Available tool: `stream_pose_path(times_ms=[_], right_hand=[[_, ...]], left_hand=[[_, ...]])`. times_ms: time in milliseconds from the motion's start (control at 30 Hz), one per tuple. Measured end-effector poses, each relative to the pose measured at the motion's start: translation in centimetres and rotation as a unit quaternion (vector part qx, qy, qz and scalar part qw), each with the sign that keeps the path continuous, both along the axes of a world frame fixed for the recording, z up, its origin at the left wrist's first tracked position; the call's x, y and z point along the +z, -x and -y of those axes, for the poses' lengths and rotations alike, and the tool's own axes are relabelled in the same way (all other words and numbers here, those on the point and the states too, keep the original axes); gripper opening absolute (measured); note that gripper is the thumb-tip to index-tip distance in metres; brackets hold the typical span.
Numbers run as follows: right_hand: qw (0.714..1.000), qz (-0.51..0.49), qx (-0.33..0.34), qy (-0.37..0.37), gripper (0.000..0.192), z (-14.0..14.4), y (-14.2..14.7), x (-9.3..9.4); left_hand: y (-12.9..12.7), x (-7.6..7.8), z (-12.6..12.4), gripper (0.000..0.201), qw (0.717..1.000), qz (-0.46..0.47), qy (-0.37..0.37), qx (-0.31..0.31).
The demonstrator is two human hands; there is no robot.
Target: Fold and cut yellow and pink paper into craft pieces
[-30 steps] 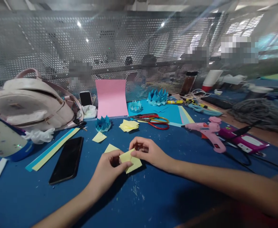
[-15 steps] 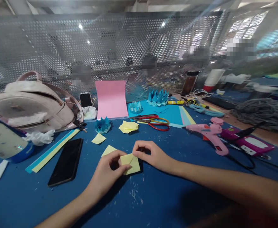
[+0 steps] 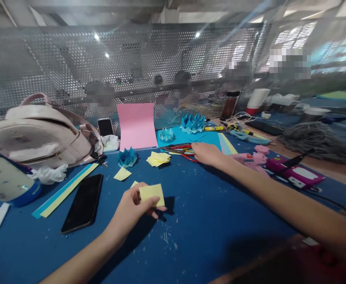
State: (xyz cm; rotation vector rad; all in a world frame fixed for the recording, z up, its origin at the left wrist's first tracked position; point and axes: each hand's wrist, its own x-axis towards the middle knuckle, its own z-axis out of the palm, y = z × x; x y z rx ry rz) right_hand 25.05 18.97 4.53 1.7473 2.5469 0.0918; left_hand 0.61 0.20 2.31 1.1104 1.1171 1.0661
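Observation:
My left hand (image 3: 137,201) pinches a folded yellow paper square (image 3: 152,194) between thumb and fingers, a little above the table. Farther out, my right hand (image 3: 207,153) is closed around the handles of the scissors (image 3: 180,150), covering part of them. The blades point left, and how the fingers sit on the handles is partly hidden. Behind my left hand, a yellow paper piece (image 3: 135,183) shows only its tip. Beyond it lie another yellow square (image 3: 122,173), a small pile of yellow squares (image 3: 158,158) and a blue folded-paper crown (image 3: 127,157).
A black phone (image 3: 82,203) and paper strips (image 3: 66,189) lie left, near a pale backpack (image 3: 42,130). Pink paper (image 3: 137,126) stands at the back, beside a larger blue crown (image 3: 193,123). At right are a pink glue gun (image 3: 251,159), a purple box (image 3: 292,171) and grey yarn (image 3: 317,142).
My right hand has left the yellow paper and moved forward and right to the scissors. My left hand has lifted the folded paper slightly and turned it.

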Motion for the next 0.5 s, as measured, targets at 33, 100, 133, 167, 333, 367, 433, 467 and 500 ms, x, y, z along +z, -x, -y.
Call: stream_pose_path(times_ms=[33, 100, 133, 167, 333, 367, 433, 467, 500], right_hand=[[1.000, 0.009, -0.003, 0.008, 0.029, -0.4, -0.1, -0.2], [1.000, 0.020, 0.001, 0.021, 0.031, -0.7, -0.1, -0.4], [0.999, 0.021, 0.006, 0.025, 0.031, -0.7, 0.0, -0.3], [0.999, 0.021, 0.011, 0.030, 0.030, -0.6, 0.1, 0.0], [0.997, -0.020, 0.037, 0.061, 0.014, -0.2, -0.3, 2.1], [0.996, -0.029, 0.046, 0.074, 0.015, 0.1, -0.5, 2.4], [0.987, -0.076, 0.067, 0.121, 0.026, 1.2, -0.9, 2.7], [0.981, -0.104, 0.077, 0.147, 0.033, 2.2, -0.9, 2.7], [0.956, -0.204, 0.083, 0.193, 0.039, 3.5, -0.9, 2.5]], left_hand=[[0.0, 0.1, 0.1, 0.040, 1.000, 0.011, 0.005, 0.006], [0.0, 0.2, 0.3, 0.046, 1.000, 0.022, 0.005, 0.007], [0.1, 0.3, 0.4, 0.048, 1.000, 0.024, 0.001, 0.005], [0.1, 0.4, 0.4, 0.048, 1.000, 0.022, -0.005, 0.003], [0.4, 0.7, 0.4, 0.046, 0.999, 0.008, -0.023, 0.026], [0.5, 0.8, 0.4, 0.045, 0.999, 0.009, -0.026, 0.032], [0.7, 0.8, 0.5, 0.043, 0.998, 0.012, -0.034, 0.045], [0.7, 0.8, 0.5, 0.042, 0.998, 0.013, -0.039, 0.051], [0.8, 0.9, 0.6, 0.041, 0.997, 0.012, -0.046, 0.057]])
